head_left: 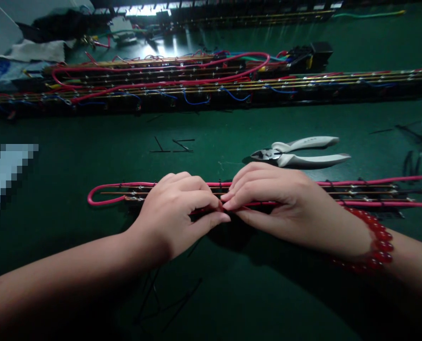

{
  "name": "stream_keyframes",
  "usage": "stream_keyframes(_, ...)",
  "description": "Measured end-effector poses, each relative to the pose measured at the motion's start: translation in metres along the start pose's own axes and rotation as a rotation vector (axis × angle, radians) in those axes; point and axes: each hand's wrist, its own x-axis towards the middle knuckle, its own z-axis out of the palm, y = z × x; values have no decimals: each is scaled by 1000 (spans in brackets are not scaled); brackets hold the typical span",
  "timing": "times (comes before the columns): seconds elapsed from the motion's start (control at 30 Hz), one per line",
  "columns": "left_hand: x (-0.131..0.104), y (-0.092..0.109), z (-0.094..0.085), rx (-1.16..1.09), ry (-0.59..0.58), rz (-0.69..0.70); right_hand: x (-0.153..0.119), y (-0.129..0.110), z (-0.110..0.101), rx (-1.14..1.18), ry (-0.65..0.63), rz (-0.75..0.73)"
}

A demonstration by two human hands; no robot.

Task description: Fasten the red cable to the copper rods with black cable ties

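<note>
A narrow assembly of metal rods on a black base (356,193) lies across the green table, with a thick red cable (101,184) looped around its left end and run along both sides. Several black cable ties (327,184) bind cable and rods. Over its middle, my left hand (177,203) pinches thumb and forefinger at the near edge. My right hand (278,196) meets it there, fingertips also pressed together. What the two pinches hold is hidden by the fingers. Just beyond my right hand lie cutting pliers (303,150) with white handles, jaws pointing left.
Longer wired assemblies (204,90) with red and blue wires stretch across the back. Thin black offcuts (171,144) are scattered beyond my left hand, and more strips (168,303) lie in front in shadow. A blurred pale item (5,175) sits at the left.
</note>
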Motion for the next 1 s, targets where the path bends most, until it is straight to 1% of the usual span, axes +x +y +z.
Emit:
stream_keyframes(0.2, -1, 0, 1, 15, 19, 21, -2, 0, 0, -2, 3, -6)
stream_keyframes(0.4, -1, -1, 0, 17, 9, 21, 0, 0, 0, -13, 1, -17)
stream_keyframes(0.53, -3, -1, 3, 17, 53, 22, 0, 0, 1, -35, 0, -34)
stream_keyframes(0.7, -5, -1, 7, 19, 136, 41, 0, -4, -2, -3, -31, 1)
stream_keyframes(0.83, -6, -2, 7, 19, 147, 52, 0, -6, -4, 11, -38, 7)
stream_keyframes(1.0, -6, -3, 8, 46, 151, 77, 1, -5, -2, -37, -45, 5)
